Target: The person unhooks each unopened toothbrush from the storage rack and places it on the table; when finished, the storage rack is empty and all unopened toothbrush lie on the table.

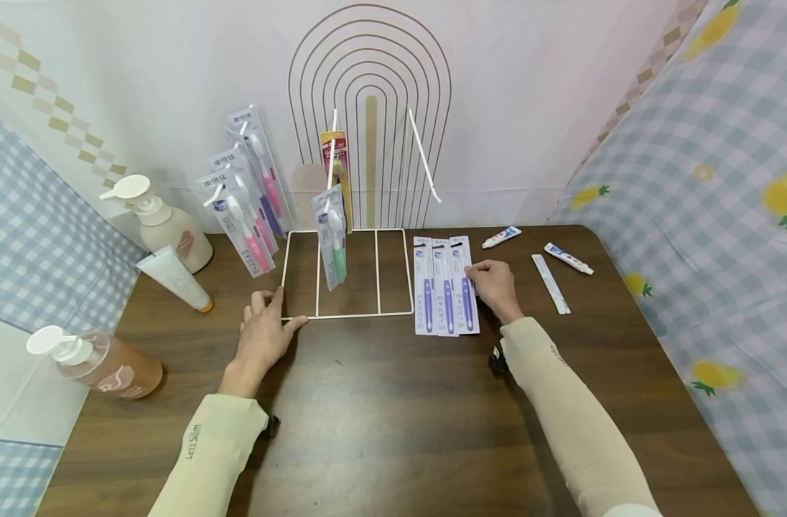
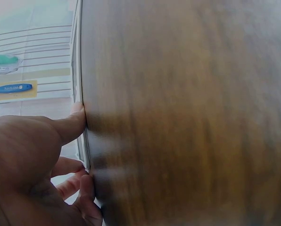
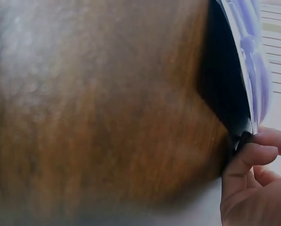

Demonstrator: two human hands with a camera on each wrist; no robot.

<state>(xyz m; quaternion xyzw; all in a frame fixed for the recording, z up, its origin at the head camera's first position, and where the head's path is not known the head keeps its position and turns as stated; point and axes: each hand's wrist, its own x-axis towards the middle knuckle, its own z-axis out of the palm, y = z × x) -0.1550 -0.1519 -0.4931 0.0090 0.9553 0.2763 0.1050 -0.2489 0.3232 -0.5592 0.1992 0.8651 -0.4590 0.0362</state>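
My left hand (image 1: pixel 264 336) rests spread at the front left corner of a white wire display rack (image 1: pixel 348 316), its thumb touching the front rod. In the left wrist view the thumb (image 2: pixel 72 123) lies along the thin rod at the table. My right hand (image 1: pixel 495 287) pinches the right edge of a packaged purple toothbrush (image 1: pixel 467 298). That pack is the rightmost of three lying side by side, slightly overlapping. In the right wrist view, the thumb and index finger (image 3: pixel 244 157) hold the pack's edge (image 3: pixel 252 94), raised from the table.
Several packaged toothbrushes (image 1: pixel 254 248) hang at the rack's left; a green one (image 1: pixel 335 244) and a red-yellow pack (image 1: pixel 334 147) hang mid-rack. The right hook (image 1: pixel 424 154) is bare. Pump bottles (image 1: pixel 174 230) and a tube (image 1: pixel 177 276) stand left; small toothpaste tubes (image 1: pixel 568 258) and a narrow packet (image 1: pixel 551 284) lie right.
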